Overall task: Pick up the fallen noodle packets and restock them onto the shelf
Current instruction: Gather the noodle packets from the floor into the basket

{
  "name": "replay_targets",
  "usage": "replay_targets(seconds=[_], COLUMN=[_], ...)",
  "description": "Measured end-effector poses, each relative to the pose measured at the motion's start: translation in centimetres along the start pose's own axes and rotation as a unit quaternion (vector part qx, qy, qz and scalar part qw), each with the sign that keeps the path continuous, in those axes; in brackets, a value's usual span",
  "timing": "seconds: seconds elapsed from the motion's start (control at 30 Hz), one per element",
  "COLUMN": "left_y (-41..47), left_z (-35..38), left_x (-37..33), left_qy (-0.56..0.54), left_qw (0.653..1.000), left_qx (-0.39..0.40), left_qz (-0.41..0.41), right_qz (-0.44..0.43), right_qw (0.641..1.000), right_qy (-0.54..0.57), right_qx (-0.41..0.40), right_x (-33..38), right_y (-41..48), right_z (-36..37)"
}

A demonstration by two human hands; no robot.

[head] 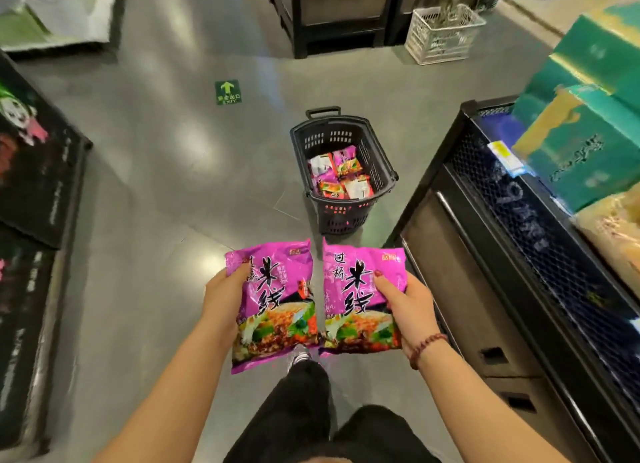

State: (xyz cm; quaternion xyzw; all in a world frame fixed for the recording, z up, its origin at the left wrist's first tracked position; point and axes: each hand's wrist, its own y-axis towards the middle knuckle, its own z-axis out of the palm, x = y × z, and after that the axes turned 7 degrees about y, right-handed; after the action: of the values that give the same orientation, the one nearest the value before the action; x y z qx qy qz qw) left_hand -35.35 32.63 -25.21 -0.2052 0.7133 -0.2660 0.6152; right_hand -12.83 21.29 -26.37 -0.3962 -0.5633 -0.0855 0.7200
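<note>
Overhead, a person stands in a shop aisle holding two purple noodle packets side by side above the grey floor. The left hand grips the left packet by its outer edge, thumb pressed on the printed front and fingers wrapped behind it, out of sight. The right hand grips the right packet the same way from the opposite edge, thumb on top. Both packets face up, nearly touching along their inner edges, and show black characters above a picture of noodles. A beaded bracelet circles the right wrist.

At twelve o'clock from the hands, a black plastic basket stands on the floor with its pull handle at the far end. More purple packets lie loose in its bottom. At three o'clock runs a black shelf with a mesh front, and green cartons are stacked on its upper level. A white crate sits on the floor at one o'clock, well beyond the basket. A green arrow sticker is stuck to the floor at eleven o'clock. Dark display panels line the aisle at nine o'clock. At six o'clock, below the packets, dark trousers and one shoe are visible.
</note>
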Motion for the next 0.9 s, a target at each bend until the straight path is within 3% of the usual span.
replay_targets(seconds=[0.3, 0.63, 0.9], left_y=[14.1, 30.9, 41.5], left_z=[4.2, 13.2, 19.3], left_x=[-10.8, -23.5, -31.8], left_qy=[-0.052, -0.019, 0.022], left_qw=[0.998, 0.997, 0.996], left_qx=[0.002, -0.025, 0.022], left_qz=[-0.043, -0.071, -0.083], right_qz=[0.068, 0.097, 0.121], right_qw=[0.991, 0.992, 0.989], right_qy=[0.088, 0.069, 0.065], right_qx=[-0.080, -0.043, -0.063], right_x=[6.9, 13.7, 18.1], right_y=[13.8, 36.1, 49.3], right_z=[5.7, 11.0, 12.7])
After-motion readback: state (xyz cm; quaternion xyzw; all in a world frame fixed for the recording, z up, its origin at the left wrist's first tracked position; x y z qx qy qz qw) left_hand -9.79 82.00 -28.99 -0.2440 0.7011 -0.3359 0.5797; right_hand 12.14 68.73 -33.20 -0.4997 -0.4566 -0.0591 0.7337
